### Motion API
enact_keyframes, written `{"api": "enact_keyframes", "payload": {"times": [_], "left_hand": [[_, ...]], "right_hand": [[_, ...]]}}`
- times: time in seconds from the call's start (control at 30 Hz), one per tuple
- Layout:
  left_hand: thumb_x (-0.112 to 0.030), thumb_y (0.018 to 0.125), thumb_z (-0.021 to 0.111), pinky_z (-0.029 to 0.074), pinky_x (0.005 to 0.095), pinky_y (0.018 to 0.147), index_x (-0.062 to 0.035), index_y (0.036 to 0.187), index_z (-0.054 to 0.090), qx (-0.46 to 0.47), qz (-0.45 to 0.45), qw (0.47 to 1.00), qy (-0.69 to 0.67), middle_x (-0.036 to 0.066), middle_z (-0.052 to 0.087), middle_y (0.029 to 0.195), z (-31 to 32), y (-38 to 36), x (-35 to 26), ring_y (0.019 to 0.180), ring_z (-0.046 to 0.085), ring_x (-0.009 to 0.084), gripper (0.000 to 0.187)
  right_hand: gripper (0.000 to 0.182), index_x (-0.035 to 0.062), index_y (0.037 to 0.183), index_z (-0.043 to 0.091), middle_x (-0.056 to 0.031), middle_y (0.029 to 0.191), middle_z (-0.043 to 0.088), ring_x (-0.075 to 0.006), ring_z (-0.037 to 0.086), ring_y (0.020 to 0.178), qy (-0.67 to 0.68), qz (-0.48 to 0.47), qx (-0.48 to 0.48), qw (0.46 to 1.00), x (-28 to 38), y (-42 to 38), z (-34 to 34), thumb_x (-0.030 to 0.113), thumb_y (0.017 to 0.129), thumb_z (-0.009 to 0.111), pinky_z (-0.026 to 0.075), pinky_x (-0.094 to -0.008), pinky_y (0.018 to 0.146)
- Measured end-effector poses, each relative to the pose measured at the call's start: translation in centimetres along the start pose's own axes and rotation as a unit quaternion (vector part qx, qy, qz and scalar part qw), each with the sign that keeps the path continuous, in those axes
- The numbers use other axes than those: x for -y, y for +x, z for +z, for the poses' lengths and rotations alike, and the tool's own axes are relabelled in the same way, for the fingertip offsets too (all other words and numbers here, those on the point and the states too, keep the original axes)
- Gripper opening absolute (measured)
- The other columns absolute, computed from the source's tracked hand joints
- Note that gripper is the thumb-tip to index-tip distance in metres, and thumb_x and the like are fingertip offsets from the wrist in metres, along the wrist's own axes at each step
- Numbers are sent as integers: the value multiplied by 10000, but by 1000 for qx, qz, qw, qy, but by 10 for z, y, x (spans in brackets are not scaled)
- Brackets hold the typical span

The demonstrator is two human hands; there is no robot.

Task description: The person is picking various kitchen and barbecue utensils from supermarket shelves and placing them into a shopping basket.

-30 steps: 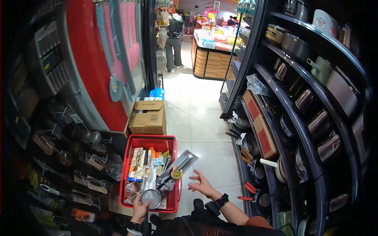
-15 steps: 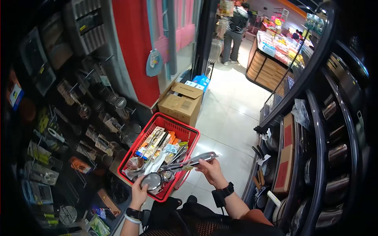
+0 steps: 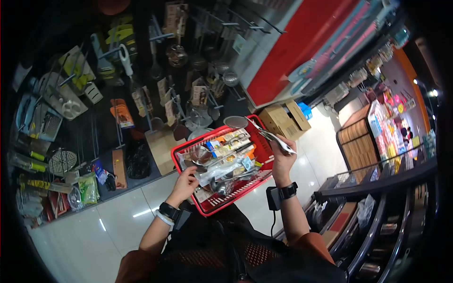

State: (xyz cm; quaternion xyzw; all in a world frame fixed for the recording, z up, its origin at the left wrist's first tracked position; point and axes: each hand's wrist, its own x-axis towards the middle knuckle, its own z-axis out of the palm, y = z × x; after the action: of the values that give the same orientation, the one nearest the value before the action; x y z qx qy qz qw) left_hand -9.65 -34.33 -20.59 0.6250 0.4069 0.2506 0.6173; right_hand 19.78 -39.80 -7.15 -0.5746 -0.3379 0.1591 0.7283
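Observation:
My right hand is closed around the handle end of a long-handled strainer. Its round mesh head points away to the left, over the far side of a red shopping basket. At the basket's near left side, my left hand has its fingers loosely bent and apart, with nothing visible in them. Inside the basket lie packaged kitchen utensils, among them a metal ladle-like bowl near my left fingertips, an orange-packed item and clear plastic wrapping.
Racks of hanging utensils, including a white-handled tool and an orange pack, line the left. A cardboard box stands behind the basket. Dark shelves with pans run along the right. A wood-sided counter stands farther off.
My view has turned left. My left hand has let go of the strainer's head and moved to the basket's side. The right hand has swung the strainer over the basket's far side.

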Motion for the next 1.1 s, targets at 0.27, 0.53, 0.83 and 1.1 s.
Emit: {"api": "enact_keyframes", "payload": {"times": [0.27,0.53,0.83,1.1], "left_hand": [[-17,768,567,493,293,708,-26,1147,493,-64,23,997,48,129,542,1070,-11,18,-44,868,599,210,386],[-25,739,601,475,331,770,-22,1122,494,-45,91,978,182,139,520,1013,30,95,-115,908,573,257,398],[-73,735,617,406,411,868,1,1219,385,-184,230,908,298,228,476,1104,99,253,-80,1032,487,384,542],[-123,818,605,471,304,668,-21,989,560,-317,180,886,286,109,475,930,106,304,-70,889,520,203,204]], "right_hand": [[337,31,913,542,-116,1011,603,-219,599,915,-174,-169,218,945,-96,61,58,-58,618,677,471,-296,799],[365,27,891,525,-125,879,567,-239,604,782,-186,22,269,945,-214,129,75,-9,578,710,496,-300,680],[589,-65,1108,282,-252,848,580,-390,603,779,-210,32,346,914,-246,159,88,157,741,686,474,-424,683],[815,-49,1331,-1,-349,1008,525,-458,558,883,-237,26,413,879,-224,175,94,147,800,586,451,-467,752]]}}
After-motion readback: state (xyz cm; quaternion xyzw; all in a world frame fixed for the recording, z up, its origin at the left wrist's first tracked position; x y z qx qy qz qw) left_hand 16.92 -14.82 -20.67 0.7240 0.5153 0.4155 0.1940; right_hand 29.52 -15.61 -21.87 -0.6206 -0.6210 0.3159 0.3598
